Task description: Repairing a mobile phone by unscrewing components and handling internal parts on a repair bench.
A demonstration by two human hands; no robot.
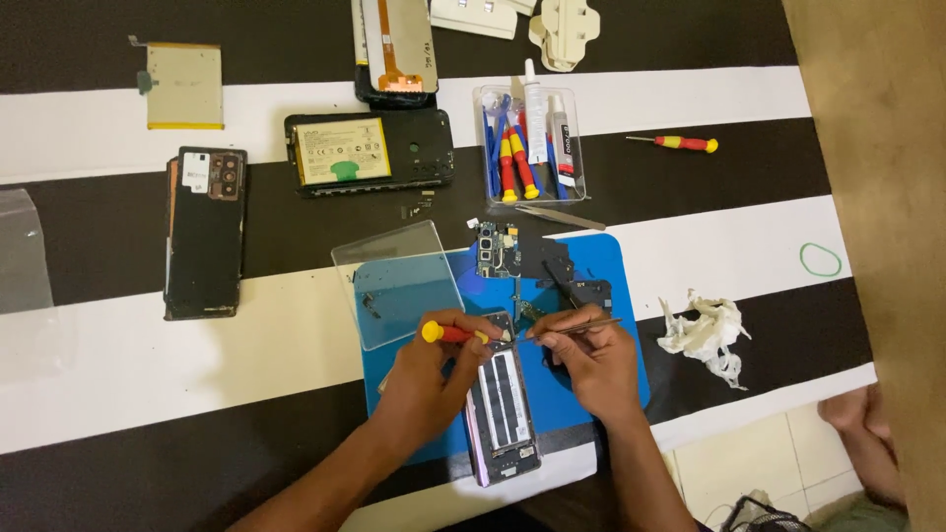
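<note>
An opened phone (505,406) lies on a blue mat (616,271) with its insides showing. My left hand (429,379) grips a small red and yellow screwdriver (455,334), whose tip points at the phone's top edge. My right hand (589,360) holds metal tweezers (581,326) that reach toward the same spot from the right. A small circuit board (497,250) and black shield pieces (564,268) rest on the mat above the phone.
A clear plastic lid (394,281) lies left of the mat. A clear tool box (530,143) holds screwdrivers and glue tubes. Around it lie another opened phone (370,151), a black phone back (205,232), a loose battery (184,86), a spare screwdriver (680,143), crumpled tissue (705,335) and a green rubber band (820,259).
</note>
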